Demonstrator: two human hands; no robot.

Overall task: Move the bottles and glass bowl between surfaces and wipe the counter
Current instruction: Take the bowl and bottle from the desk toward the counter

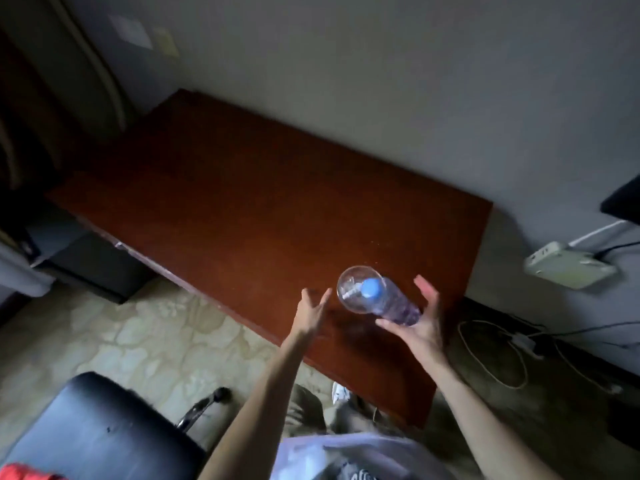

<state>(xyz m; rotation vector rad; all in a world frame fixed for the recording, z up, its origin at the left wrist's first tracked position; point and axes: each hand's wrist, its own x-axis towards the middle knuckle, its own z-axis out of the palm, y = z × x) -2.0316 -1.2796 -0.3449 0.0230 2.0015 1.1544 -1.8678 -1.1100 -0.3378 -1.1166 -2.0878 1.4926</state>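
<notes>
A clear plastic bottle (394, 304) with a blue cap is near the right front corner of the dark wooden table (242, 209). A clear glass bowl (349, 289) sits just behind and left of it, overlapping the cap in this view. My right hand (420, 323) cups loosely around the bottle's lower end. Its fingers lie at the base and its thumb is spread away from the side. My left hand (311, 311) hovers with fingers apart just left of the bowl, not touching it.
A black padded chair (100, 431) stands at the lower left on the tiled floor. A power strip (568, 268) and loose cables (498, 355) lie right of the table by the wall. A pale plastic bag (346, 459) hangs below my arms.
</notes>
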